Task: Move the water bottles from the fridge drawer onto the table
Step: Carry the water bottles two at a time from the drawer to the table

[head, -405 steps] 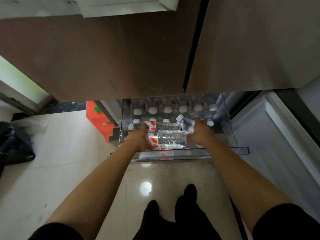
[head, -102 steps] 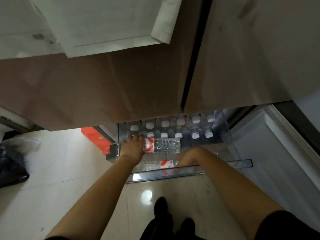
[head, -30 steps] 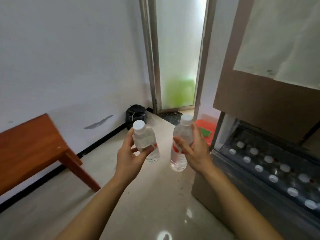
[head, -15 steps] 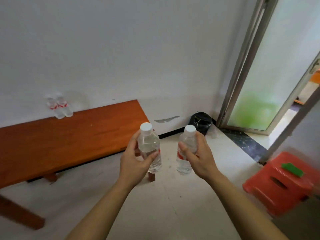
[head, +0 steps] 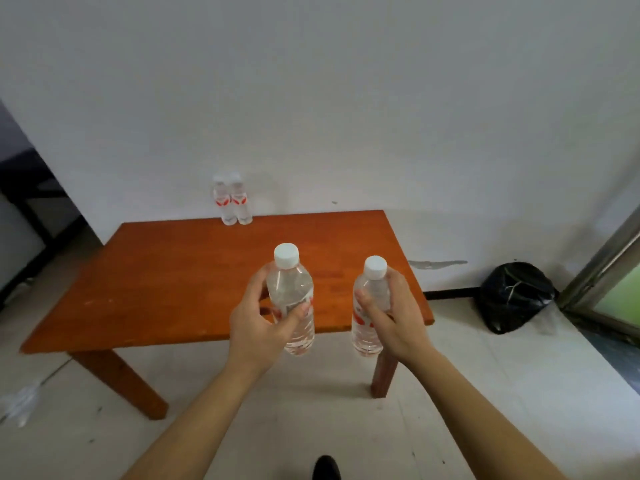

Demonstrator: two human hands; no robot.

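Half a second ago the table (head: 166, 271) ran off to my left and a doorway filled the right side of my view; now the view has swung round and the orange top sits square in front of me, with the fridge drawer out of sight. I read that as the carry nearly done: I am facing the drop-off and only the approach and set-down remain for this pair.

My left hand (head: 258, 327) is wrapped around the left bottle (head: 292, 299), thumb across the near side of the label, fingers curled behind, closed firmly on it. My right hand (head: 394, 320) grips the right bottle (head: 369, 313) the same way, thumb on the near side and fingers round the far side. Both bottles stand upright, white caps up, held side by side but apart, in front of the near right stretch of the table and not yet resting on it.

Both forearms reach forward from the bottom of my view, about level with each other. Two earlier bottles (head: 232, 202) already stand touching at the far edge against the wall (head: 346, 98), so I judge there is plenty of bare tabletop nearer to me.
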